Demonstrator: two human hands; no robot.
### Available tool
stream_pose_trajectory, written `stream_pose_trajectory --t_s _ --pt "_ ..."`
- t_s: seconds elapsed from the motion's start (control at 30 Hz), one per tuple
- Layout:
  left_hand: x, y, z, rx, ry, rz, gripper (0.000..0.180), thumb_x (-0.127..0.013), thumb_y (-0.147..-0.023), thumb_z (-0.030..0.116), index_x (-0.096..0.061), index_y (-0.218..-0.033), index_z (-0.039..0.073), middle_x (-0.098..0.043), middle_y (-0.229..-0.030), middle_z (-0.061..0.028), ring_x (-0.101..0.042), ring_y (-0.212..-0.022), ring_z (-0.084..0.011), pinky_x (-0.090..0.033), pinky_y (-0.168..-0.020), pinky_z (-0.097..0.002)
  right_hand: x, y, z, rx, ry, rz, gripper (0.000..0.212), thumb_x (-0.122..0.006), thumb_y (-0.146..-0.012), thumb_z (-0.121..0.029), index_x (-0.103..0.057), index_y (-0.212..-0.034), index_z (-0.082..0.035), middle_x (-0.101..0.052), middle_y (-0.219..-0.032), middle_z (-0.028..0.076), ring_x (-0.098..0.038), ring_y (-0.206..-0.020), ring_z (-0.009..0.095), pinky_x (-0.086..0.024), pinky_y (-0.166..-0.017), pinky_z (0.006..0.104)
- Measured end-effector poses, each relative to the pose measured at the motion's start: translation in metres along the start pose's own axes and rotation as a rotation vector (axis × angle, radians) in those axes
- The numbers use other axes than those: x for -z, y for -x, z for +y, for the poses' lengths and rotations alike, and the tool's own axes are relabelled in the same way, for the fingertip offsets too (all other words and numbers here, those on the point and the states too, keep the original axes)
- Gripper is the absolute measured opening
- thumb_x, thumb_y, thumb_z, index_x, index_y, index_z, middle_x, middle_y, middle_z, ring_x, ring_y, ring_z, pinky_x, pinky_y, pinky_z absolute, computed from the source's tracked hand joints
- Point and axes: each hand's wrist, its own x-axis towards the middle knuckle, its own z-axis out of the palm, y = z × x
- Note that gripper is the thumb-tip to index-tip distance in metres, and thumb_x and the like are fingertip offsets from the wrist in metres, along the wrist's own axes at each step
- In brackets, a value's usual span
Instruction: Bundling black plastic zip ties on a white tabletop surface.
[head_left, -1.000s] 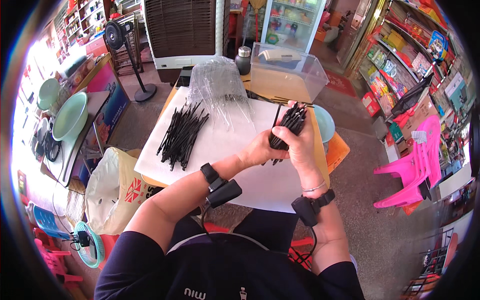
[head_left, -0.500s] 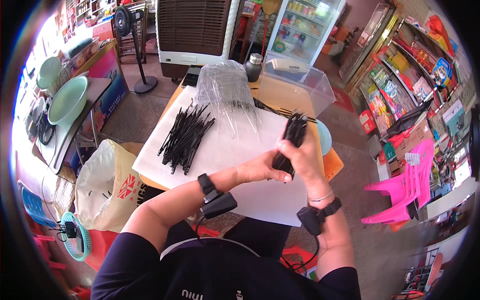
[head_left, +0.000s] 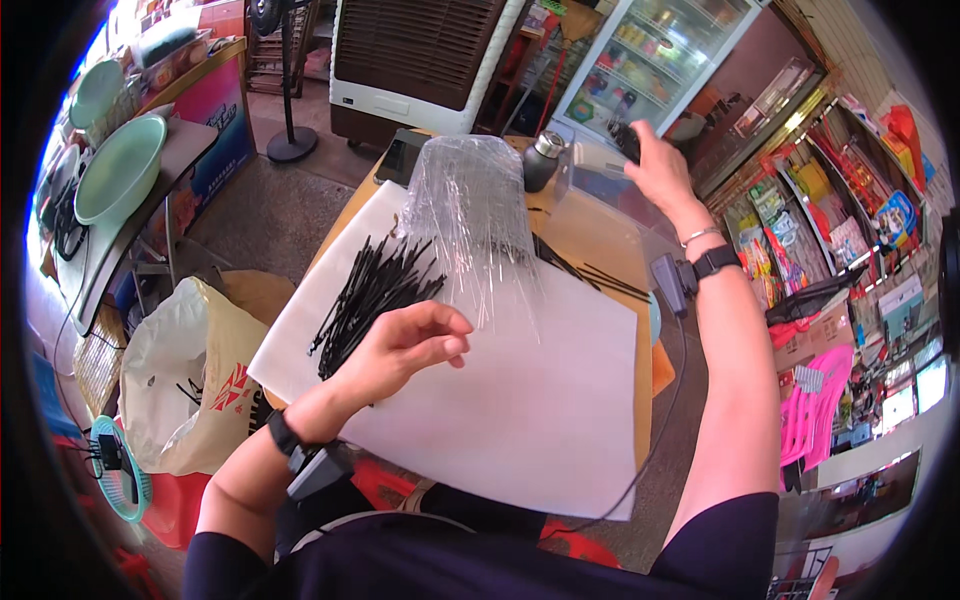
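My right hand (head_left: 662,172) is stretched to the far right, closed round a bundle of thin black sticks (head_left: 627,142) above the clear plastic box (head_left: 600,200). Much of the bundle is hidden behind the fingers. Over the white sheet (head_left: 520,420) hovers my left hand (head_left: 405,345), fingers loosely curled and parted from the thumb, with nothing in it. Just beyond it lies a loose pile of black sticks (head_left: 375,290). A clear plastic bag (head_left: 465,190) holding thin sticks rests at the back of the sheet. Several more black sticks (head_left: 600,280) lie to its right.
A dark metal flask (head_left: 543,160) and a black phone-like slab (head_left: 400,157) stand at the table's far edge. On the left are a large open bag (head_left: 180,400) and a green basin (head_left: 120,170). An air cooler (head_left: 420,70) and a glass-door fridge (head_left: 640,70) stand beyond.
My right hand has carried the bundle far and right, over the clear box. My left hand has come off the bundle and moved left, near the pile. The view has shifted.
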Motion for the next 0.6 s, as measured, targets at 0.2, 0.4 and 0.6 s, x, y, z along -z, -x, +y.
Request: stream_pose_trajectory --t_s 0.2,0.4,0.6 --pt "0.037 0.019 0.018 -0.095 0.015 0.100 0.016 -0.060 -0.091 0.009 -0.059 -0.105 0.000 -0.060 -0.094 -0.0047 -0.060 -0.086 -0.0123 -0.049 -0.079 -0.0266 -0.102 -0.026 0.044 0.143 -0.116 -0.503 0.053 -0.070 -0.068 -0.012 -0.052 -0.117 -0.004 -0.062 -0.107 0.021 -0.057 -0.106 0.036 -0.046 -0.087 0.0407" --pt "0.047 0.019 0.016 -0.192 0.001 0.102 0.014 -0.061 -0.090 0.007 -0.059 -0.101 -0.001 -0.060 -0.093 -0.0057 -0.060 -0.085 -0.0126 -0.050 -0.078 -0.0259 -0.101 -0.028 0.003 -0.032 0.136 -1.173 0.048 -0.061 -0.083 -0.029 -0.051 -0.124 -0.008 -0.057 -0.126 0.007 -0.049 -0.121 0.019 -0.037 -0.100 0.0328" --pt "0.039 0.010 0.010 -0.170 0.007 0.060 0.014 -0.062 -0.089 0.004 -0.059 -0.101 -0.001 -0.061 -0.093 -0.0055 -0.061 -0.086 -0.0128 -0.050 -0.078 -0.0259 -0.087 -0.012 0.018 -0.549 -0.765 -1.121 0.057 -0.064 -0.086 -0.035 -0.049 -0.134 -0.008 -0.043 -0.143 0.002 -0.028 -0.136 0.010 -0.017 -0.112 0.0270"
